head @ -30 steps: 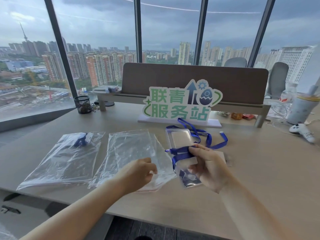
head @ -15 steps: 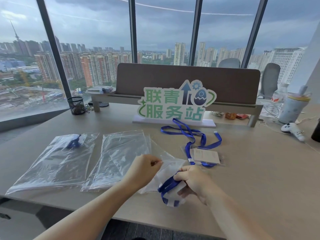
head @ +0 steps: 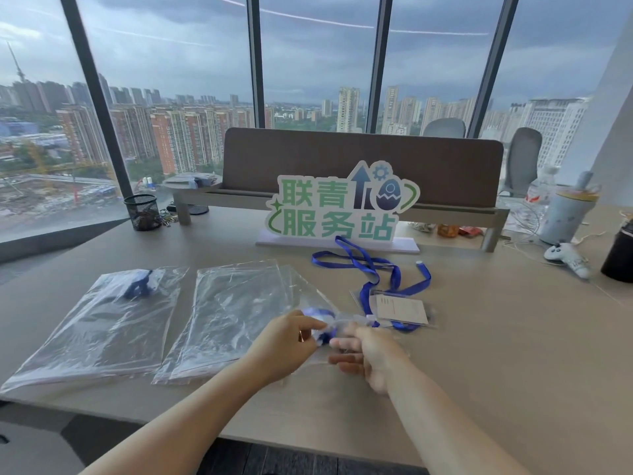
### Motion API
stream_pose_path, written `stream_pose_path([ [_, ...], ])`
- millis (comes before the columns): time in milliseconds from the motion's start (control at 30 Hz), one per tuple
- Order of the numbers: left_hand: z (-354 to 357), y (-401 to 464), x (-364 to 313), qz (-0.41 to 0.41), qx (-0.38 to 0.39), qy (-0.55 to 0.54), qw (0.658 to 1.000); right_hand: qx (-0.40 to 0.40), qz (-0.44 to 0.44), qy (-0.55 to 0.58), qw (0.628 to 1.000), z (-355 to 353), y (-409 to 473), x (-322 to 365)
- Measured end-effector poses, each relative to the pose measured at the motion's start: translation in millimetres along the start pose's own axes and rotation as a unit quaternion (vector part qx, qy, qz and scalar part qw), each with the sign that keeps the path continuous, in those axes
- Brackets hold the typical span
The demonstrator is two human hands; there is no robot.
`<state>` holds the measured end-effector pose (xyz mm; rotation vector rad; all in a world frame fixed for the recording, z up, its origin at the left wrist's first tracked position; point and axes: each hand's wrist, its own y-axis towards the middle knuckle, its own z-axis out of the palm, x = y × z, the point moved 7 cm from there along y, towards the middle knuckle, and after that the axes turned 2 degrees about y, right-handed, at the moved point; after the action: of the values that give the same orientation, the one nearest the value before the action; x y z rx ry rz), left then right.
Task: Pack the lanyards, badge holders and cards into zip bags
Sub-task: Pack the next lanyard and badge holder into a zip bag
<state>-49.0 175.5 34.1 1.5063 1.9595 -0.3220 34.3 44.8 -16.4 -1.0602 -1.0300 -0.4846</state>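
Observation:
My left hand (head: 287, 344) pinches the open edge of a clear zip bag (head: 308, 296), the top one of a stack (head: 233, 313). My right hand (head: 368, 354), blurred, grips a folded blue lanyard with its badge holder (head: 323, 323) at the bag's mouth, right against my left fingers. A second blue lanyard (head: 373, 269) lies loose behind, clipped to a badge holder with a white card (head: 400, 308). At the left lies a zip bag (head: 96, 323) with a blue lanyard (head: 137, 286) inside.
A green and white sign (head: 342, 207) stands behind the lanyards. A mesh pen cup (head: 142, 212) is at the back left. At the right are a white controller (head: 568, 257), a dark cup (head: 618, 258) and a tumbler (head: 565, 214). The desk's front edge runs under my forearms.
My right hand has brought the lanyard and badge holder down and left, from above the desk to the bag's mouth. My left hand has taken hold of the bag's edge.

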Motion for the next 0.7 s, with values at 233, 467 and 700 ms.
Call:
stream_pose_path([
  [233, 3.1, -9.3, 8.6, 0.010, 0.022, 0.037, 0.999, -0.170, -0.141, -0.144, 0.965, -54.6, 10.8, 28.6],
  [467, -5.2, -13.2, 22.0, -0.005, 0.009, 0.095, 0.995, -0.103, -0.115, -0.177, 0.972, -31.1, 18.4, 27.5],
  [700, -92.5, -1.7, 37.1, -0.151, -0.134, 0.050, 0.978, -0.072, -0.197, -0.018, 0.978, -19.4, -13.8, 92.4],
])
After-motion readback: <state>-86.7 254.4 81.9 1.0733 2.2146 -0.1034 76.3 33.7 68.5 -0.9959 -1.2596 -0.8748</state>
